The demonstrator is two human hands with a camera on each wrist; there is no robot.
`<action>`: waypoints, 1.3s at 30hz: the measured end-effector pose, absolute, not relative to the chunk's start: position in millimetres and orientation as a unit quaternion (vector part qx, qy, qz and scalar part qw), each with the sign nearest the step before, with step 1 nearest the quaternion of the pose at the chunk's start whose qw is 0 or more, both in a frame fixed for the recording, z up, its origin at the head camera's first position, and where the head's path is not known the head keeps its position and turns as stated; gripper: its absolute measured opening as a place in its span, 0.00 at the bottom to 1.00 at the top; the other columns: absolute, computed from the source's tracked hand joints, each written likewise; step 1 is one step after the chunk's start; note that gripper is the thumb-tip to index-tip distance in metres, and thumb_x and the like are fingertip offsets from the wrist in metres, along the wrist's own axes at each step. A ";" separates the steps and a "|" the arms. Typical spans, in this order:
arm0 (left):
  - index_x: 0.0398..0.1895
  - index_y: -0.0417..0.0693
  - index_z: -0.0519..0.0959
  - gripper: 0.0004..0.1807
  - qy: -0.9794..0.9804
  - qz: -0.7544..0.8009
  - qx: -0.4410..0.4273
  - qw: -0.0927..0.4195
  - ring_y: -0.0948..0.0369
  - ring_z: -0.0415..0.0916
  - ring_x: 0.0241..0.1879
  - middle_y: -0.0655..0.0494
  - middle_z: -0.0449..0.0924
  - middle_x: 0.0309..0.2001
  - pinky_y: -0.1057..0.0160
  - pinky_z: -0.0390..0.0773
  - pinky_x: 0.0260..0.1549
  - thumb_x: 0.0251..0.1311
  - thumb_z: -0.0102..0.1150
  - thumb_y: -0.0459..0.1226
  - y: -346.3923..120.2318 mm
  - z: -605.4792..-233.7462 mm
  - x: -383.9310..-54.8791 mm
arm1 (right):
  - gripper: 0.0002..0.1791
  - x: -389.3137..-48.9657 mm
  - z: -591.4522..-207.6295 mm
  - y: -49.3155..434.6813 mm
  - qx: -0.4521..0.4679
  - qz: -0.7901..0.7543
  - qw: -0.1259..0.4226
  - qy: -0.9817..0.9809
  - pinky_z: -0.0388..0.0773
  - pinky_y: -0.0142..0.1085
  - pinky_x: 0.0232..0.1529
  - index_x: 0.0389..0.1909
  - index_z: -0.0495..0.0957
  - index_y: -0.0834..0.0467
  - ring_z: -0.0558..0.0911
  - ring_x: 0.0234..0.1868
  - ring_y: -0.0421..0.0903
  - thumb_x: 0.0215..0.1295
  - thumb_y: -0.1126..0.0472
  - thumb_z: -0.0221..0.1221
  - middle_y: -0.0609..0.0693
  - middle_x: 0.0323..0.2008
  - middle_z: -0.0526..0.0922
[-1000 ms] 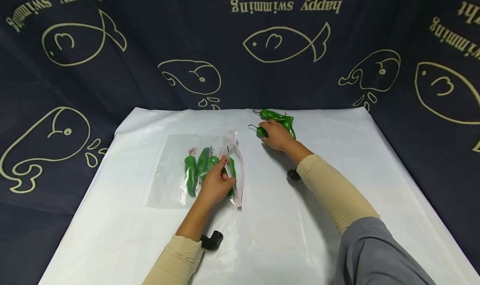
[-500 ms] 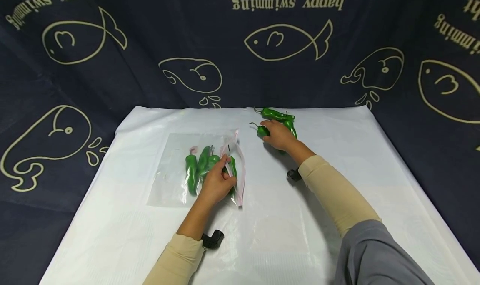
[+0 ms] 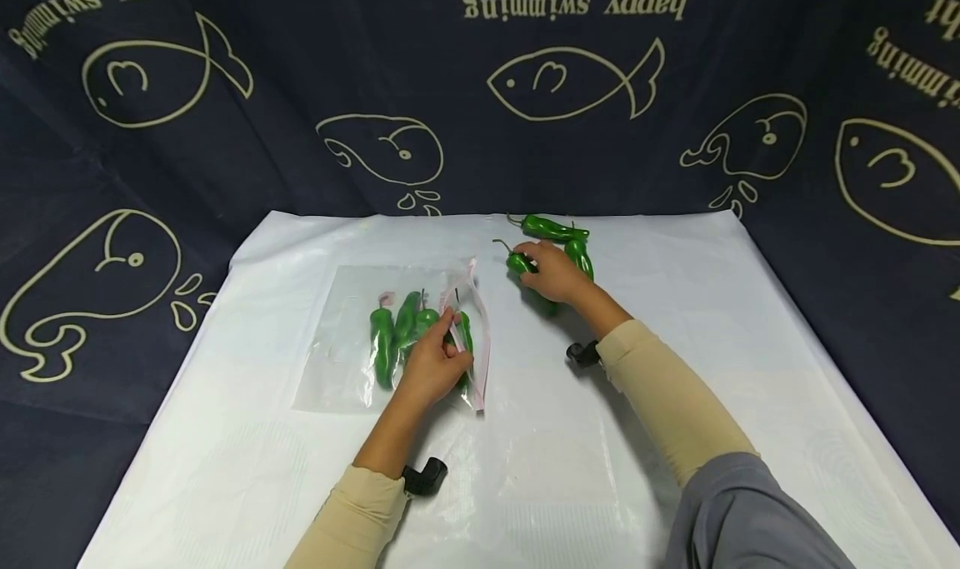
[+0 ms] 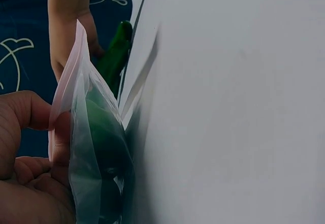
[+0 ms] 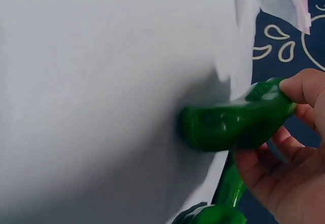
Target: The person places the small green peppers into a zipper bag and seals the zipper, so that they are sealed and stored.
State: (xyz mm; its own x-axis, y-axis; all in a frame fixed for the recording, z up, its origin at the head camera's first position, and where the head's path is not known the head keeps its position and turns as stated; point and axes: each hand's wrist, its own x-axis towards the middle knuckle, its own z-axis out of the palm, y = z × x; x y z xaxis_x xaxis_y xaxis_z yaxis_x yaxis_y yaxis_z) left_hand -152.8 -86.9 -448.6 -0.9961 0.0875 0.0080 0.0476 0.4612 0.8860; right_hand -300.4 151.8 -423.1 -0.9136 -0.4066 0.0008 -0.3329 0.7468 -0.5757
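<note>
My left hand (image 3: 433, 362) pinches the pink-edged mouth of a clear zip bag (image 3: 333, 336) that lies on the table. Several green peppers (image 3: 382, 348) sit side by side inside it, partly covered by the hand. In the left wrist view, thumb and fingers grip the pink strip (image 4: 65, 84) and the mouth stands apart. To the right, my right hand (image 3: 557, 273) holds one green chili pepper (image 5: 228, 125) between thumb and fingers, its stem pointing left in the head view. The right wrist view shows that pepper's blunt end sticking out over the white cloth.
Two more green peppers lie at the table's back edge: one lengthwise (image 3: 553, 229), the other (image 3: 580, 258) just behind the right hand. White cloth (image 3: 540, 436) covers the table. A dark curtain (image 3: 465, 161) with fish drawings hangs behind and at both sides.
My right hand has lifted the pepper a little and tilted it, so its lower end now shows below the palm. The left hand and bag stay where they were.
</note>
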 end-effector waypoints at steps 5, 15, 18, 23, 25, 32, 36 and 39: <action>0.77 0.39 0.56 0.45 0.853 0.520 0.041 0.022 0.63 0.68 0.26 0.54 0.78 0.48 0.66 0.71 0.25 0.52 0.59 0.31 -86.6 -448.0 -152.8 | 0.29 -297.3 -422.4 155.1 -0.183 -0.346 0.063 0.918 0.77 0.47 0.48 0.68 0.69 0.57 0.78 0.52 0.56 0.67 0.62 0.60 0.61 0.58 0.73; 0.76 0.39 0.56 0.45 0.854 0.519 0.040 0.022 0.64 0.68 0.27 0.53 0.77 0.48 0.66 0.70 0.24 0.52 0.59 0.31 -87.1 -447.8 -152.7 | 0.28 -280.9 -421.0 159.0 -0.167 -0.416 0.048 0.892 0.77 0.48 0.50 0.66 0.71 0.57 0.79 0.51 0.55 0.65 0.62 0.61 0.59 0.54 0.77; 0.77 0.39 0.56 0.45 0.854 0.518 0.042 0.021 0.64 0.68 0.27 0.53 0.77 0.50 0.66 0.71 0.24 0.52 0.59 0.31 -87.1 -447.7 -152.7 | 0.28 -273.9 -420.9 158.5 -0.152 -0.429 0.038 0.889 0.77 0.48 0.50 0.66 0.71 0.56 0.80 0.52 0.54 0.65 0.61 0.61 0.58 0.54 0.78; 0.77 0.40 0.56 0.45 0.854 0.519 0.041 0.023 0.63 0.68 0.27 0.54 0.77 0.49 0.67 0.70 0.24 0.52 0.59 0.31 -87.1 -447.7 -152.5 | 0.28 -259.0 -417.0 154.7 -0.138 -0.454 0.034 0.880 0.77 0.47 0.50 0.67 0.70 0.55 0.80 0.52 0.53 0.65 0.59 0.60 0.57 0.55 0.78; 0.77 0.40 0.56 0.45 0.853 0.520 0.041 0.024 0.63 0.68 0.27 0.54 0.77 0.47 0.67 0.70 0.23 0.52 0.59 0.31 -87.2 -447.8 -152.5 | 0.28 -253.0 -415.8 152.3 -0.135 -0.468 0.038 0.872 0.77 0.47 0.49 0.67 0.70 0.55 0.80 0.52 0.53 0.66 0.59 0.60 0.57 0.55 0.77; 0.77 0.39 0.56 0.45 0.851 0.522 0.045 0.023 0.63 0.68 0.27 0.54 0.77 0.52 0.67 0.69 0.23 0.53 0.59 0.31 -87.3 -447.8 -152.9 | 0.27 -234.1 -415.2 136.7 -0.121 -0.531 0.065 0.836 0.81 0.42 0.44 0.66 0.70 0.55 0.81 0.50 0.51 0.65 0.59 0.61 0.55 0.55 0.75; 0.77 0.39 0.56 0.45 0.851 0.523 0.044 0.024 0.63 0.68 0.27 0.53 0.77 0.50 0.67 0.70 0.23 0.52 0.59 0.31 -87.5 -448.0 -153.4 | 0.26 -227.5 -420.8 126.3 -0.124 -0.541 0.075 0.829 0.82 0.40 0.42 0.65 0.71 0.55 0.82 0.49 0.49 0.65 0.60 0.61 0.55 0.54 0.75; 0.76 0.38 0.56 0.45 0.848 0.527 0.046 0.024 0.63 0.69 0.26 0.51 0.77 0.48 0.66 0.71 0.22 0.52 0.59 0.31 -87.8 -448.6 -153.9 | 0.26 -223.8 -426.0 118.4 -0.131 -0.539 0.081 0.828 0.82 0.39 0.42 0.65 0.71 0.55 0.82 0.48 0.49 0.65 0.60 0.61 0.56 0.53 0.75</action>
State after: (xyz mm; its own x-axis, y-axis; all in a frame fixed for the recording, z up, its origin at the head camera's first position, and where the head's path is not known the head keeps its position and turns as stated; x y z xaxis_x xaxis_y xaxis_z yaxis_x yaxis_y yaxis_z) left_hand -153.9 -87.8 -448.6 -0.9946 0.1035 0.0069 0.0520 0.4399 0.8965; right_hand -223.8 118.4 -426.0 -0.9523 -0.3050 0.0072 -0.1303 0.3852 -0.9136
